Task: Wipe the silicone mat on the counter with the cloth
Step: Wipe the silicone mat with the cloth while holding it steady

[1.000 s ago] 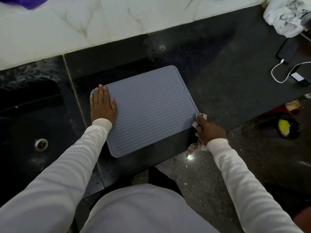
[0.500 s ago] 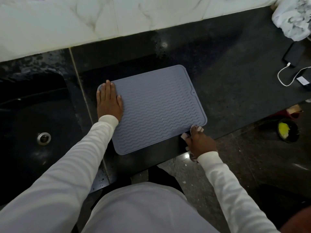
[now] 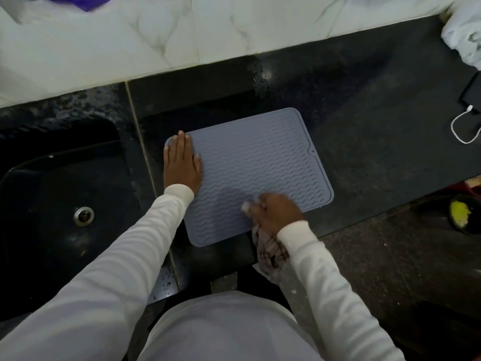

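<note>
A grey ribbed silicone mat (image 3: 260,162) lies flat on the black stone counter (image 3: 364,126). My left hand (image 3: 182,162) rests flat, fingers straight, on the mat's left edge. My right hand (image 3: 276,212) grips a bunched, patterned cloth (image 3: 270,252) and presses it on the mat's near right part. Most of the cloth is hidden under the hand; its tail hangs over the counter's front edge.
A black sink (image 3: 65,204) with a metal drain (image 3: 83,216) lies left of the mat. At the right are a dark phone (image 3: 472,96) with a white cable (image 3: 460,128) and a white crumpled bag (image 3: 463,35). A white marble wall (image 3: 208,35) runs behind. A bowl with yellow contents (image 3: 462,213) sits on the floor.
My right hand with the cloth has moved left from the mat's right near corner onto the mat's near part. My left hand has stayed pressed on the left edge.
</note>
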A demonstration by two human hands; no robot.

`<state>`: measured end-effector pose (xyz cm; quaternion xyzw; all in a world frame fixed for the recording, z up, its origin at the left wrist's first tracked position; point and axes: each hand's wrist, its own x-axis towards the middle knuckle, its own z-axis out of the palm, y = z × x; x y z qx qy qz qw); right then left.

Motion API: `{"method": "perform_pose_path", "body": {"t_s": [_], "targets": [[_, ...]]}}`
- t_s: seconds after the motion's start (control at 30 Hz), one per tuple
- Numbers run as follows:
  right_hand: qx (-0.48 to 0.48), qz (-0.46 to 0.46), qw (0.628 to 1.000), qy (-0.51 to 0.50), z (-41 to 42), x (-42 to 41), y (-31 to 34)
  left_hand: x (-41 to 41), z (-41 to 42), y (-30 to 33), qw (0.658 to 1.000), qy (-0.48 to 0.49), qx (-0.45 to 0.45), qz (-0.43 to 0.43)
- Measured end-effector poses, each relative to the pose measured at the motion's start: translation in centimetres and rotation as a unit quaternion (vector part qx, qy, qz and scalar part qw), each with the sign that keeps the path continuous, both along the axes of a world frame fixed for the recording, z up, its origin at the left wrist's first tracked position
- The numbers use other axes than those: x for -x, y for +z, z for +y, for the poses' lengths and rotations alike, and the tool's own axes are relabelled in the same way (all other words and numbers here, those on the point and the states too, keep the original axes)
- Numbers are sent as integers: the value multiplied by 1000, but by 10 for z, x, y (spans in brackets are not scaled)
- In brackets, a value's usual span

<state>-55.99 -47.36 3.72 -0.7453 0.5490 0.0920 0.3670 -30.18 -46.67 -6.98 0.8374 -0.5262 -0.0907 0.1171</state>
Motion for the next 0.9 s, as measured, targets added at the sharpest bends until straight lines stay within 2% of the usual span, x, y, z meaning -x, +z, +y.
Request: {"method": "perform_pose_path", "body": {"t_s": [0.1, 0.17, 0.23, 0.33, 0.4, 0.53, 0.63, 0.73, 0.9], "targets": [[137, -109, 984, -23, -44, -35, 25, -9, 1, 3, 999, -9, 13, 44], [163, -131, 978, 19, -65, -75, 23, -16, 4, 4, 998, -11, 19, 63], [131, -98, 983, 86, -75, -122, 6, -20, 9, 4, 997, -8, 29, 76], [126, -1, 973, 191, -69, -174, -30, -16, 19, 3, 994, 26, 44, 99], [138, 47, 960, 241, -62, -186, -46, -14, 22, 0, 997, 16, 42, 66], [197, 77, 939, 273, -70, -171, -43, -18, 23, -9, 1000, 10, 12, 16], [181, 64, 958, 211, -94, -145, -30, -15, 25, -8, 1000, 12, 2, 12], [219, 106, 942, 230, -127, -108, -26, -14, 26, -6, 1000, 11, -1, 9], [241, 153, 944, 165, -171, -48, -33, -13, 25, -6, 1000, 13, -16, 0]]}}
